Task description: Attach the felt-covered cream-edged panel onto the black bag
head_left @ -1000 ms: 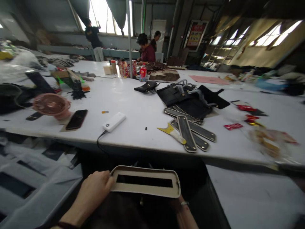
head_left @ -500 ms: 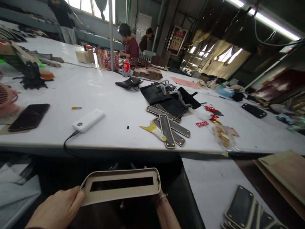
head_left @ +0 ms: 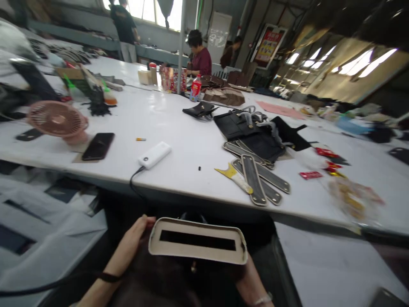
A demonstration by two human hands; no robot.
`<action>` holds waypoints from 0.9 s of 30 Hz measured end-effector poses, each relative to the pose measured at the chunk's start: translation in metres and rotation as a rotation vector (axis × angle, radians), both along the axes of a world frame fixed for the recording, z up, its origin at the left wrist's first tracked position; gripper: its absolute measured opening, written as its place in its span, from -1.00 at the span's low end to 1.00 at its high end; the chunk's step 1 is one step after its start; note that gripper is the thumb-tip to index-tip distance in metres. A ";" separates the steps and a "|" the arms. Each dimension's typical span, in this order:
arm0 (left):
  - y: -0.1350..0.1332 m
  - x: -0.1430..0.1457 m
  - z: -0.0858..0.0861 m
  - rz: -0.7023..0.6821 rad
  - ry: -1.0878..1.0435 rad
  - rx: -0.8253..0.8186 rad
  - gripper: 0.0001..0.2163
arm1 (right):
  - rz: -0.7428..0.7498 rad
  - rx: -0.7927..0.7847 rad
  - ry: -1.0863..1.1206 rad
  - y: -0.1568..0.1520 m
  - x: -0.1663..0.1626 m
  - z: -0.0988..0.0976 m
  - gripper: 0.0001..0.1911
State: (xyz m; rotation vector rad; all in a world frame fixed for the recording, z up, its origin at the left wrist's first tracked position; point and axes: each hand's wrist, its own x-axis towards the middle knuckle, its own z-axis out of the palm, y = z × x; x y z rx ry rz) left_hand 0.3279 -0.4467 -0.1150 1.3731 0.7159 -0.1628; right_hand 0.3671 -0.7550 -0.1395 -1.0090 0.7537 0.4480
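Low in front of me is a dark handbag with its beige end panel [head_left: 198,256] facing up; a black strip runs along the middle of this panel. A small metal fitting [head_left: 193,267] shows below it on the dark body. My left hand [head_left: 136,238] is at the panel's left end, its fingers curled against the bag's side. At the right end, my right hand [head_left: 247,275] holds the other side, its fingers hidden behind the bag. On the table's near edge lie several dark strips with pale edging [head_left: 254,179] beside a yellow-and-white tool [head_left: 234,177].
The white table [head_left: 179,183] crosses ahead. It bears a white power bank [head_left: 155,155] with a cable, a phone [head_left: 98,146], a pink fan [head_left: 57,119], black bags [head_left: 246,128] and red wrappers [head_left: 310,175]. Two other people [head_left: 201,59] [head_left: 124,32] are at the back.
The view has turned left, so the table things sit further right. My left hand has shifted from the panel's front corner to its left side, and the panel is now tilted differently.
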 end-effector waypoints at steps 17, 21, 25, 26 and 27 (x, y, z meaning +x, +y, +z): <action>-0.045 0.003 0.009 0.214 -0.045 -0.598 -0.46 | -0.057 0.075 0.033 -0.002 0.002 0.005 -0.33; -0.048 0.001 0.012 0.190 0.021 -0.548 -0.42 | -0.074 0.131 -0.044 0.008 -0.001 0.018 -0.38; -0.048 0.002 0.007 0.209 0.028 -0.490 -0.51 | -0.085 0.157 -0.100 0.014 0.002 0.021 -0.36; -0.048 0.002 0.005 0.220 0.025 -0.482 -0.51 | -0.084 0.144 -0.094 0.014 0.003 0.020 -0.36; -0.047 0.001 0.003 0.227 0.029 -0.475 -0.49 | -0.082 0.129 -0.081 0.014 0.003 0.019 -0.35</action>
